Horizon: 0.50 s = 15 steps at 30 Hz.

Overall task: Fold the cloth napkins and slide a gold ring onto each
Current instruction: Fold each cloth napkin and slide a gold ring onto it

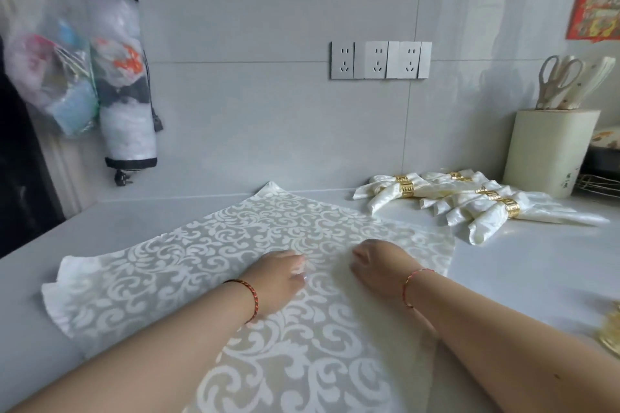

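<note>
- The counter (503, 278) is the largest thing: a smooth, pale grey, hard surface that lies under everything the fingers touch.
- The napkin (208, 245) is spread flat on it like a diamond, directly under both hands. It is thin woven cloth, beige with white scroll patterns, a little shiny, and its left corner beyond the fingers is wavy.
- I judge the step is smoothing this napkin before the first fold; no fold is visible yet.
- The left hand (278, 278) rests on the middle of the cloth, its fingers bent and pressing down, holding nothing.
- The right hand (379, 268) lies just beside it, palm down. Its fingers are mostly hidden behind the hand, so I cannot tell if they pinch the cloth.
- The next move probably needs a corner lifted and brought across; the cloth looks slippery, so one hand should hold it.
- The finished napkins (469, 204) lie far right of the fingers, rolled satin cloth, each inside a ring.
- A spare gold ring (612, 332), metal, lies right of the right forearm, cut by the edge.
</note>
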{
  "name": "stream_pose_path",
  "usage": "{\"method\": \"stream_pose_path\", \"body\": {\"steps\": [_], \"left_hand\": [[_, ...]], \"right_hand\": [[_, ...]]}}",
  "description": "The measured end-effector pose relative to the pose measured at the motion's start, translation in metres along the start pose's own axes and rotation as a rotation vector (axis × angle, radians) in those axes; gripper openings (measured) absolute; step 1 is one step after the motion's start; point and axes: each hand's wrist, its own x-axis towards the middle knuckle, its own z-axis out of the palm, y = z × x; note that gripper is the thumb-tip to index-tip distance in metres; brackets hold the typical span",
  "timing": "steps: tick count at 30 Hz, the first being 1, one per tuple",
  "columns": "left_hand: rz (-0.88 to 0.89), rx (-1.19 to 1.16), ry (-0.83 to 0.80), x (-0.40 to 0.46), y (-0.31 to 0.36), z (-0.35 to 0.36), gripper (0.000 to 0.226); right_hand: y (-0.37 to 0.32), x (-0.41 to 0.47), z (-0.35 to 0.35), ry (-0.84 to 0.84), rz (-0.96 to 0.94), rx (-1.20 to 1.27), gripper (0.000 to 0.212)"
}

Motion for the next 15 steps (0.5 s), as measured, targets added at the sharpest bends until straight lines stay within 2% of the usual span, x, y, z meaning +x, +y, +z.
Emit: {"method": "stream_pose_path", "body": {"steps": [4, 15], "left_hand": [[0.013, 0.074, -0.05, -0.044, -0.001, 0.001, 0.056], [0.137, 0.063, -0.072, -0.15, 0.009, 0.007, 0.053]], "right_hand": [[-0.024, -0.03, 0.004, -0.062, -0.07, -0.041, 0.03], [-0.051, -0.147, 0.009, -0.004, -0.373, 0.057, 0.05]]}}
